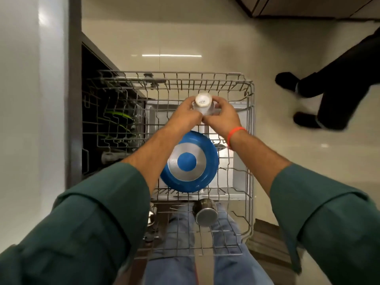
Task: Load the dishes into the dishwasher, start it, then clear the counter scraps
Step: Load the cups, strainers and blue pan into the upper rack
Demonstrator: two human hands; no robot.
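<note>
Green sleeves fill the lower corners, both forearms reaching out over the pulled-out upper rack (249,140); below the wrists, close to the body, a steel tumbler (206,212) lies on its side on the wires; just short of the hands a blue pan (190,161) sits bottom-up, its silver disc facing the camera. Further out, the left hand (188,115) and the right hand (221,117) meet around an upturned white cup (203,104), fingers of each curled about its sides, its printed base upward; the cup hovers over the far part of the rack. By my reading the loading step is in hand, with starting the machine and clearing scraps yet to come; the next move calls for lowering the cup mouth-down between the tines beyond the pan, steady enough not to tip. Left of the hands the dishwasher (107,124) interior is dark, with green shapes I cannot identify; the cup's lettering is unreadable; whether the cup touches the wires is hidden.
</note>
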